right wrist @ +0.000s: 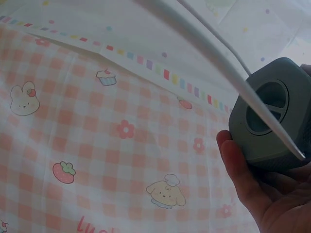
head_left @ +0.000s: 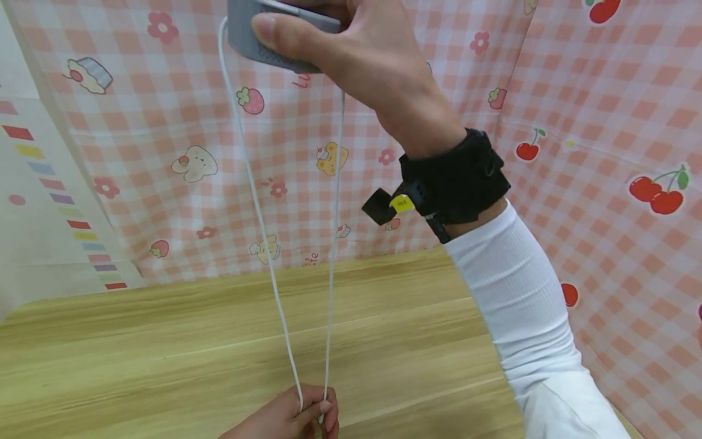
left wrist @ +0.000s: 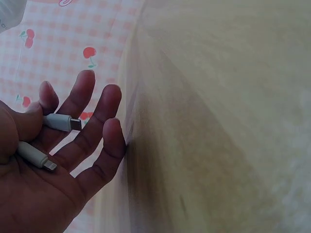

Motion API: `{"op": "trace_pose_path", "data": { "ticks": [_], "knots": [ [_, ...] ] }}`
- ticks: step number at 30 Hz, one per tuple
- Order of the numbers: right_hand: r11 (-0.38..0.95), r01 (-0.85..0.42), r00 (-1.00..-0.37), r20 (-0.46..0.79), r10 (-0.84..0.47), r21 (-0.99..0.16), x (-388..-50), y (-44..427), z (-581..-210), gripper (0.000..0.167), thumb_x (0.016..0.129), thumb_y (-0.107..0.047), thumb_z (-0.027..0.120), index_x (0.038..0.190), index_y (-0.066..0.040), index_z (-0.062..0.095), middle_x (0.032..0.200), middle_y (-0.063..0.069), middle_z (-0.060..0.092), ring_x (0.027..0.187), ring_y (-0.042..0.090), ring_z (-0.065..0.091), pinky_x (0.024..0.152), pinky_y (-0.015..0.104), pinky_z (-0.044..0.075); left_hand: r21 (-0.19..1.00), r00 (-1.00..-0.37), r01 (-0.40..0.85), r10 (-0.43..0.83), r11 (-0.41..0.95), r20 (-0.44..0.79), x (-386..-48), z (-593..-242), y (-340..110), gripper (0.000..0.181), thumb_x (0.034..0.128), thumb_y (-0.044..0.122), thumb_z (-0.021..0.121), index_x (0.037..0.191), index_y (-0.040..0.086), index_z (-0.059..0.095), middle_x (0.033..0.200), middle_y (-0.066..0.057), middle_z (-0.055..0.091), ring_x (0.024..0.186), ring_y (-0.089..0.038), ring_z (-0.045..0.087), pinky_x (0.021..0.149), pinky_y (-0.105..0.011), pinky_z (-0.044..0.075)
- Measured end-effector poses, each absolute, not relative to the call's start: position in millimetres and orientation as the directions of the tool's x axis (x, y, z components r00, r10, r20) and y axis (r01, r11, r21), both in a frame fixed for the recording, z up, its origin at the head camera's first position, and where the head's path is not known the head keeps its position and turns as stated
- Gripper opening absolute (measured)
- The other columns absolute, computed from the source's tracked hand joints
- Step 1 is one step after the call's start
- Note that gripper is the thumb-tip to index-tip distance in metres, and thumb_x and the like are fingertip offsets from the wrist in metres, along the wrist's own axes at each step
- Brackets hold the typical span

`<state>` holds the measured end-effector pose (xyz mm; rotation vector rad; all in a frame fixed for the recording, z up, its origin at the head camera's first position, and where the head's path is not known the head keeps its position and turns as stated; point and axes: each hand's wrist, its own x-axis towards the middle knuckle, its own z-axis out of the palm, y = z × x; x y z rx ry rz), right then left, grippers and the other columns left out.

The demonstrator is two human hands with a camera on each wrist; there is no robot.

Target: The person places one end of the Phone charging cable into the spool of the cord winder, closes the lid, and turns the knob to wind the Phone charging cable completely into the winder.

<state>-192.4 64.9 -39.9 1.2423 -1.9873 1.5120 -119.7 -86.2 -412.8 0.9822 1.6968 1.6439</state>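
Observation:
High at the top of the head view my right hand (head_left: 378, 67) grips a grey box-shaped device (head_left: 290, 38), thumb along its near side. The right wrist view shows a round recess with a crossbar on the device (right wrist: 267, 109). Two strands of a white charging cable (head_left: 258, 201) hang from the device down to my left hand (head_left: 301, 411), low above the table. My left hand pinches both cable ends between thumb and index finger. In the left wrist view a USB-C plug (left wrist: 63, 122) and a Lightning plug (left wrist: 38, 155) stick out, the other fingers loosely spread.
Below lies a wood-grain tabletop (head_left: 192, 353). Pink checked cloth (head_left: 181, 122) with printed cartoon figures hangs behind it and at the right. White cloth (head_left: 49, 244) with a coloured stripe border is at the left. A black strap with a camera (head_left: 455, 177) wraps my right wrist.

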Motion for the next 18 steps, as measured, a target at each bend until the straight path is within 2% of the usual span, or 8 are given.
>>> {"op": "trace_pose_path", "data": {
  "ticks": [4, 8, 13, 18],
  "knots": [
    [0.044, -0.776, -0.576, 0.678, -0.456, -0.63, -190.7, 66.2, -32.7, 0.044, 0.082, -0.012, 0.072, 0.124, -0.013, 0.059, 0.114, 0.007, 0.066, 0.1, 0.023, 0.061, 0.081, 0.032, 0.052, 0.989, -0.564, 0.147, 0.821, -0.01, 0.092, -119.2, -413.3, -85.9, 0.036, 0.1024, 0.021, 0.04, 0.088, -0.01, 0.054, 0.088, -0.037, 0.056, 0.081, 0.002, 0.058, 0.074, -0.017, 0.05],
    [0.123, -0.774, -0.593, 0.642, -0.487, -0.621, -191.5, 69.5, -26.5, 0.043, 0.081, -0.015, 0.074, 0.121, -0.013, 0.06, 0.114, 0.008, 0.066, 0.1, 0.023, 0.062, 0.083, 0.03, 0.053, 0.976, -0.533, 0.218, 0.834, -0.023, 0.139, -119.9, -414.1, -86.0, 0.036, 0.1025, 0.019, 0.039, 0.087, -0.009, 0.054, 0.086, -0.033, 0.056, 0.083, 0.004, 0.058, 0.079, -0.019, 0.05],
    [0.183, -0.761, -0.613, 0.597, -0.517, -0.623, -192.7, 73.7, -22.4, 0.044, 0.082, -0.017, 0.076, 0.122, -0.012, 0.061, 0.116, 0.009, 0.066, 0.1, 0.024, 0.062, 0.086, 0.03, 0.054, 0.962, -0.482, 0.258, 0.852, -0.084, 0.204, -120.5, -417.0, -86.9, 0.032, 0.1029, 0.013, 0.037, 0.088, -0.011, 0.052, 0.081, -0.031, 0.052, 0.081, 0.006, 0.054, 0.074, -0.016, 0.05],
    [0.18, -0.762, -0.609, 0.594, -0.525, -0.623, -193.0, 75.9, -20.6, 0.042, 0.082, -0.017, 0.075, 0.121, -0.012, 0.061, 0.115, 0.01, 0.066, 0.097, 0.026, 0.063, 0.084, 0.031, 0.054, 0.975, -0.483, 0.212, 0.86, -0.071, 0.167, -119.4, -416.9, -87.2, 0.032, 0.103, 0.014, 0.038, 0.088, -0.011, 0.051, 0.078, -0.03, 0.046, 0.074, 0.007, 0.048, 0.066, -0.01, 0.044]
  ]
}}
